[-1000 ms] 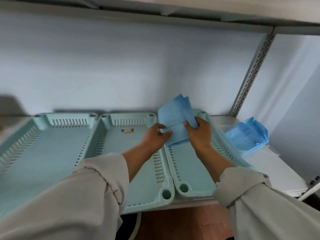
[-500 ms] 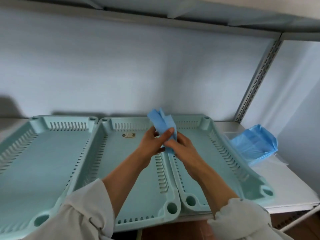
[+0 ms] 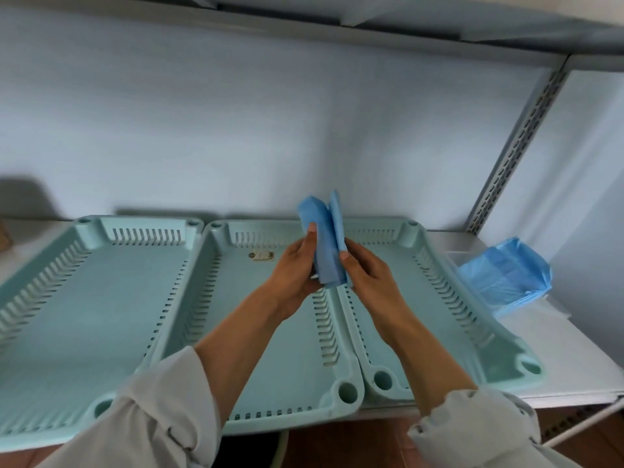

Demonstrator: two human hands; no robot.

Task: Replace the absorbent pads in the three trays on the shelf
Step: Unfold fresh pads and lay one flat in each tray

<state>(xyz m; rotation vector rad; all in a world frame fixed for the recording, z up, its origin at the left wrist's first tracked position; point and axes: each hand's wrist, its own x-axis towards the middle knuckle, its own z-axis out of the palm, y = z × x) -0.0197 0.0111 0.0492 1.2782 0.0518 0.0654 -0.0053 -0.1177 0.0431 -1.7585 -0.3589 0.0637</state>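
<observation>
Three pale green slotted trays stand side by side on the shelf: the left tray (image 3: 84,298), the middle tray (image 3: 243,332) and the right tray (image 3: 449,315). None has a pad lying in it. A folded blue absorbent pad (image 3: 326,241) is held upright above the gap between the middle and right trays. My left hand (image 3: 295,268) grips its left side, thumb on the front. My right hand (image 3: 366,271) pinches its right edge.
A blue plastic pack of pads (image 3: 506,275) lies on the white shelf (image 3: 574,349) right of the trays. A perforated metal upright (image 3: 513,153) rises at the back right. Another shelf (image 3: 371,25) hangs overhead. A small label (image 3: 261,255) sits in the middle tray.
The pad went from spread flat over the right tray's far end to folded narrow and upright between both hands, which came together over the gap between the trays.
</observation>
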